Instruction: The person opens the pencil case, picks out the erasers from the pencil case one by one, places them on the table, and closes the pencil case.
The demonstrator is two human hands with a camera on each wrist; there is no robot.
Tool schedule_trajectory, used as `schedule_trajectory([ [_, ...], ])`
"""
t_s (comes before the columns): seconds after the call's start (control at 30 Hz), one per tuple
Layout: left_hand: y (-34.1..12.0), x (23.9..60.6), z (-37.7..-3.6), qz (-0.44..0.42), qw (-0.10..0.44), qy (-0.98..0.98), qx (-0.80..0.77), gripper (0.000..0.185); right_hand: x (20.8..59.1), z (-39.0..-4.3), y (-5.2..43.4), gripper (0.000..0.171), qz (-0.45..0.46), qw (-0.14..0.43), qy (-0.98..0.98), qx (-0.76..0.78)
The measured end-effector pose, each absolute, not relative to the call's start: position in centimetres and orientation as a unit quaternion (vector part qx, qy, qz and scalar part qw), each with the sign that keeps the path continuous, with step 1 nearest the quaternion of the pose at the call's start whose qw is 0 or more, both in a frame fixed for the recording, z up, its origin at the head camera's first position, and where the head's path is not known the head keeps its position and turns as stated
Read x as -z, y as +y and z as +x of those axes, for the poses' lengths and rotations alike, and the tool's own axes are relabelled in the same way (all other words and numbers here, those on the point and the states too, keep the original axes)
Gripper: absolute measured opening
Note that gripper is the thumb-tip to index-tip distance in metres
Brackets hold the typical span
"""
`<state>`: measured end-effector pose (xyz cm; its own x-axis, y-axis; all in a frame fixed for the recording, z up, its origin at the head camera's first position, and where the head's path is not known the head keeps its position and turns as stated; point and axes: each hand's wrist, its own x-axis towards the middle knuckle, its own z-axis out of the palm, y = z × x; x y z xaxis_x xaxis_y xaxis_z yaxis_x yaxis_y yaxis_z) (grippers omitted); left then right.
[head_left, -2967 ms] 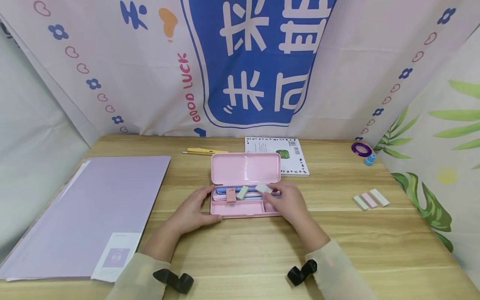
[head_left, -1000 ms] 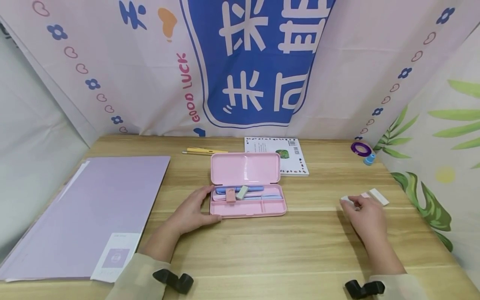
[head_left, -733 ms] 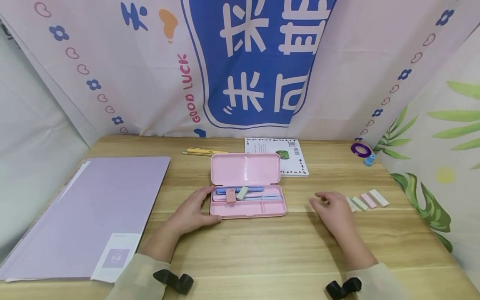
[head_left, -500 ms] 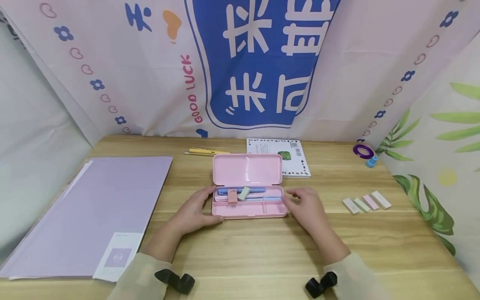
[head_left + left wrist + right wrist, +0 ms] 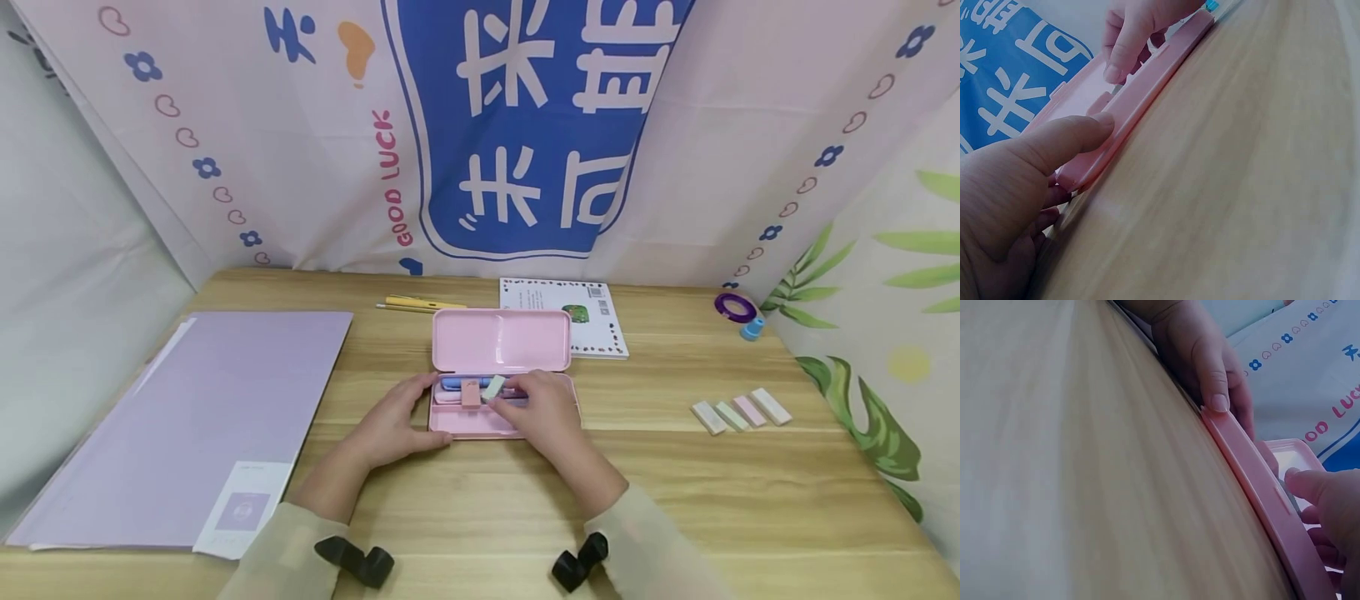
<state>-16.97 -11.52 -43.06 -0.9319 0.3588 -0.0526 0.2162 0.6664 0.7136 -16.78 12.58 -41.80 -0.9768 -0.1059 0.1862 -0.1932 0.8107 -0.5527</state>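
An open pink pencil case [image 5: 498, 340] lies mid-table with its lid tipped back. My left hand [image 5: 411, 410] grips its left end, thumb pressed on the front wall [image 5: 1141, 100]. My right hand [image 5: 517, 397] reaches over the tray, and its fingertips touch a pale green eraser [image 5: 493, 387] lying on the pens. Its thumb rests by the front rim [image 5: 1260, 481]. A pink-brown eraser [image 5: 470, 393] sits just left of the green one. Blue and pink pens lie under both, mostly hidden by my right hand.
Several pastel erasers [image 5: 740, 412] lie in a row on the right of the wooden table [image 5: 675, 500]. A lilac folder [image 5: 202, 408] covers the left. Yellow pencils [image 5: 420, 303], a booklet [image 5: 566, 317] and purple tape [image 5: 735, 307] sit at the back.
My right hand set a white eraser down at the left end of the row on the right, then swung back left to the case. My left hand stayed on the case.
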Motion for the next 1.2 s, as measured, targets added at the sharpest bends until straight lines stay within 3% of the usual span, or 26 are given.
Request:
schedule_trajectory([
  [0.8,-11.4,43.0,-17.0,0.158,0.097,0.906,-0.381,0.096,41.6,-17.0,11.9,0.032,0.032,0.05,-0.948,-0.314],
  [1.2,-11.3,42.9,-16.9,0.164,0.093,0.907,-0.377,0.096,41.3,-16.6,14.4,0.029,0.026,0.105,-0.934,-0.342],
])
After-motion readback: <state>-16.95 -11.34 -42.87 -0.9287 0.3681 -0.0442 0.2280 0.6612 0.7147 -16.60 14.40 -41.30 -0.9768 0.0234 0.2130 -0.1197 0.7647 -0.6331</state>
